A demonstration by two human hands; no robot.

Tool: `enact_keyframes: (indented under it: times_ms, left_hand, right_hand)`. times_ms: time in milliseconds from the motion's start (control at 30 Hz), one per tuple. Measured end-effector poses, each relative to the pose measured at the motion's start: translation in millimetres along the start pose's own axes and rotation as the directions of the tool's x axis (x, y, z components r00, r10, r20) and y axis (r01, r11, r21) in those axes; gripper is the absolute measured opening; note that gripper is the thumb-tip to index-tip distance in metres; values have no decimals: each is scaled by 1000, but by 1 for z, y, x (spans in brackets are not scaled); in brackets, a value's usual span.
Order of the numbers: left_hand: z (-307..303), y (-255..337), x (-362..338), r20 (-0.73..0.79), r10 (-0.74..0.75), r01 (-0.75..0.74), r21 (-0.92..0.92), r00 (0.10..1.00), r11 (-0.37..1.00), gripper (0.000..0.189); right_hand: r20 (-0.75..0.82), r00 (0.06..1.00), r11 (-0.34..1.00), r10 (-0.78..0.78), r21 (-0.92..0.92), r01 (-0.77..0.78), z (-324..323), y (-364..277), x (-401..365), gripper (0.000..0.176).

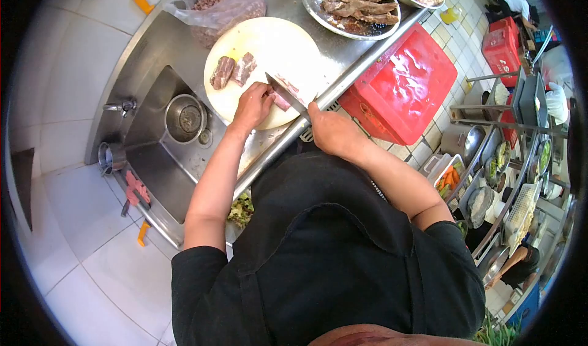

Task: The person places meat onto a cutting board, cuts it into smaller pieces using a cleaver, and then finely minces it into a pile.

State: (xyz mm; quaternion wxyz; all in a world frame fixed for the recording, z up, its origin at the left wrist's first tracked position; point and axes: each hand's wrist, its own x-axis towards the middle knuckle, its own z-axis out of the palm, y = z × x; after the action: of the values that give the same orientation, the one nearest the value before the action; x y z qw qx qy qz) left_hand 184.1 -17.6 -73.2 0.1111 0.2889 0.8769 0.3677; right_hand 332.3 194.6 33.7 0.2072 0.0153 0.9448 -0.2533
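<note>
My right hand (331,128) is wrapped round the handle of a knife (288,96), whose blade lies across a piece of raw meat (282,101) at the near side of a round white cutting board (275,39). With curled fingers, my left hand (252,106) presses on that meat, just left of the blade. Two darker chunks of meat (222,73) rest on the board beyond my left hand. The underside of the left fingers is hidden.
A steel sink (168,91) with a metal pot (185,119) is at the left. Behind the board stand a plastic bag of diced meat (223,6) and a steel bowl (312,9) of long meat pieces. A red crate (410,82) sits right of the counter edge.
</note>
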Motion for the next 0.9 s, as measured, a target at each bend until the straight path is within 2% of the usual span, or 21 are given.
enact_keyframes:
  times_ms: [267, 333, 400, 633, 700, 900]
  left_hand:
    - [1, 3, 0, 9, -61, 61, 3, 998, 998, 20]
    - [0, 5, -1, 1, -63, 63, -16, 998, 998, 20]
    - [-2, 1, 1, -18, -30, 30, -10, 999, 999, 20]
    - [-2, -3, -5, -16, -38, 38, -28, 999, 999, 19]
    - [-1, -4, -5, 2, -41, 41, -16, 999, 999, 19]
    - [4, -3, -6, -51, -41, 39, -40, 998, 998, 17]
  right_hand:
    - [78, 996, 999, 30, -36, -27, 6, -12, 35, 25]
    - [-17, 1000, 1000, 25, -15, -25, 30, -7, 51, 25]
    - [-22, 1000, 1000, 6, -17, -6, 23, -4, 57, 26]
    - [-11, 999, 999, 42, -9, -43, -1, -10, 23, 30]
    - [33, 999, 1000, 25, 3, -26, -1, -7, 11, 29]
    - [9, 1000, 1000, -3, 16, 2, 0, -7, 6, 25]
